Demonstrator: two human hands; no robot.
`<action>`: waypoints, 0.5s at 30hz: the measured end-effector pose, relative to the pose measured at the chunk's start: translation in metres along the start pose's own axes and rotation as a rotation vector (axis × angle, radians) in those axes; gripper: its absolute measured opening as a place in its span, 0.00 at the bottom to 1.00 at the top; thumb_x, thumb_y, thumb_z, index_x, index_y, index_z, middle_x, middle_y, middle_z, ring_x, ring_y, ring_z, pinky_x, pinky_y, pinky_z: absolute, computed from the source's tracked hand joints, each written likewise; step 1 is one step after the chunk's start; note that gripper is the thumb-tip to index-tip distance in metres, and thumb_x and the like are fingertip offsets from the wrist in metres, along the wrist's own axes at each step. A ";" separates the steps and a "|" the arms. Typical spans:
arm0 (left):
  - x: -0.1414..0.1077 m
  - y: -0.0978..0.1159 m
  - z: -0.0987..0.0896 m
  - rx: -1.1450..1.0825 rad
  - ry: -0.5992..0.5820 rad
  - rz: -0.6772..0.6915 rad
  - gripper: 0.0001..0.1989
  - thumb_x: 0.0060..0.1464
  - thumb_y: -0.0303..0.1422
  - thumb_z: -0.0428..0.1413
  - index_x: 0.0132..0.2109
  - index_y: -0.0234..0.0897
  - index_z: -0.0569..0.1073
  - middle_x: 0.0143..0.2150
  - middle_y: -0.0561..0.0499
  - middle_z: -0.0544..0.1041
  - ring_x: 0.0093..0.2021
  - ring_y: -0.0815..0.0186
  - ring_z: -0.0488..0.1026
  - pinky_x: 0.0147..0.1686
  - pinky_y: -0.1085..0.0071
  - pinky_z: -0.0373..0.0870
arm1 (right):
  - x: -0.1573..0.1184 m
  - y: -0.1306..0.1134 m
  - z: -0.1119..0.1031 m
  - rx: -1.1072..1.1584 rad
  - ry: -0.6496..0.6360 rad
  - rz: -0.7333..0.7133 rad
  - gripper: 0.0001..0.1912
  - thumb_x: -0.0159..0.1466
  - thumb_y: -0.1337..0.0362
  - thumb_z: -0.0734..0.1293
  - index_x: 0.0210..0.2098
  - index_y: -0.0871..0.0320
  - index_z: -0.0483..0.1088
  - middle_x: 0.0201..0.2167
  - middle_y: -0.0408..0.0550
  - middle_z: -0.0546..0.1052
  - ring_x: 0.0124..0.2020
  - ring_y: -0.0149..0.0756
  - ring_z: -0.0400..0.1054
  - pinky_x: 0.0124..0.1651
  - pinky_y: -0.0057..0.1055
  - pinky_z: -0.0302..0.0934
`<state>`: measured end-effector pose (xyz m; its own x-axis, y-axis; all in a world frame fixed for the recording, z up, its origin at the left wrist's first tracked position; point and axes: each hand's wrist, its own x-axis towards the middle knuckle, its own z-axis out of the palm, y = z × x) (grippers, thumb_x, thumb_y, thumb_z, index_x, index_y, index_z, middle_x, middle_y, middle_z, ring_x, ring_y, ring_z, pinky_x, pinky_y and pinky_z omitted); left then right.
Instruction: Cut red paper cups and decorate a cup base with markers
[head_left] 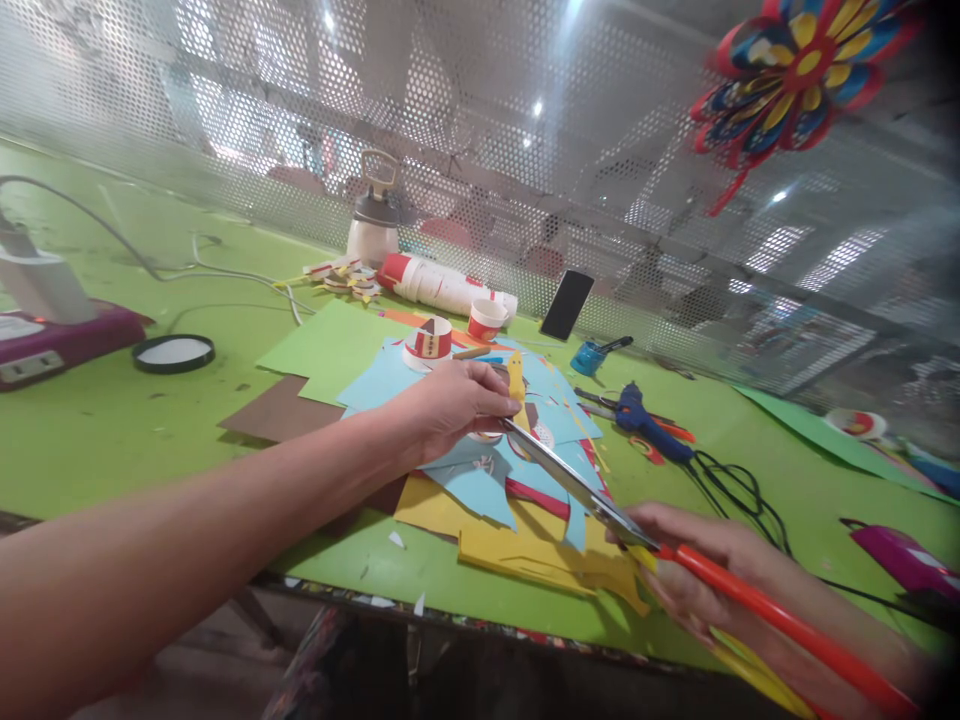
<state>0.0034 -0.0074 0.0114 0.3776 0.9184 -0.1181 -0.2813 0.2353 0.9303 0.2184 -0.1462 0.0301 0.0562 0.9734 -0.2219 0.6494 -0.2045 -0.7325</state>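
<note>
My left hand (472, 395) reaches over the middle of the table, its thumb and fingers closed on a small yellow paper cutout (516, 378) held upright. On the right, my right hand (697, 565) grips a pair of scissors (562, 478) with red and yellow handles. The long metal blades point up and left, with their tips right by my left fingertips and the cutout's lower end. Beneath them lie light blue paper sheets (469, 490) and yellow card (517, 560), partly hidden by my hands. A red and white paper cup (431, 342) stands just behind my left hand.
A blue glue gun (652, 425) with a coiled black cable lies on the right. Farther back are stacked paper cups (442, 283), a spray bottle (373, 225) and a phone (568, 304). A purple power strip (75, 345) sits at left, near a round black-rimmed lid (173, 353).
</note>
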 end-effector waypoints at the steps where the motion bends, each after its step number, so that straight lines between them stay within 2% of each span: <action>1: 0.000 0.000 0.000 0.001 0.001 0.001 0.14 0.52 0.13 0.57 0.25 0.31 0.65 0.22 0.55 0.69 0.22 0.74 0.70 0.27 0.74 0.69 | 0.000 0.000 0.000 -0.002 -0.007 0.001 0.33 0.52 0.36 0.69 0.44 0.55 0.77 0.21 0.41 0.64 0.22 0.29 0.53 0.23 0.25 0.51; 6: 0.000 -0.001 0.000 0.007 -0.005 0.000 0.14 0.52 0.13 0.57 0.25 0.31 0.66 0.22 0.55 0.69 0.22 0.73 0.70 0.28 0.73 0.69 | 0.003 0.004 0.000 -0.023 0.000 -0.036 0.35 0.52 0.35 0.68 0.44 0.57 0.77 0.21 0.41 0.64 0.21 0.29 0.53 0.22 0.27 0.50; 10: 0.001 -0.002 -0.002 0.014 -0.018 0.003 0.15 0.53 0.13 0.56 0.24 0.31 0.65 0.21 0.56 0.68 0.22 0.73 0.70 0.27 0.74 0.68 | 0.004 0.007 0.001 0.002 0.009 -0.036 0.32 0.53 0.37 0.69 0.44 0.56 0.78 0.20 0.41 0.64 0.21 0.31 0.54 0.23 0.28 0.53; 15: 0.003 -0.004 -0.002 0.030 -0.022 -0.004 0.14 0.53 0.13 0.57 0.25 0.31 0.66 0.21 0.55 0.70 0.22 0.73 0.71 0.28 0.73 0.69 | 0.006 0.008 -0.004 -0.054 -0.006 -0.125 0.24 0.57 0.43 0.69 0.42 0.54 0.79 0.27 0.48 0.73 0.27 0.38 0.64 0.28 0.30 0.61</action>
<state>0.0039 -0.0046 0.0068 0.3981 0.9102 -0.1145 -0.2536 0.2291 0.9398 0.2271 -0.1418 0.0253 -0.0317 0.9903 -0.1353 0.6907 -0.0762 -0.7191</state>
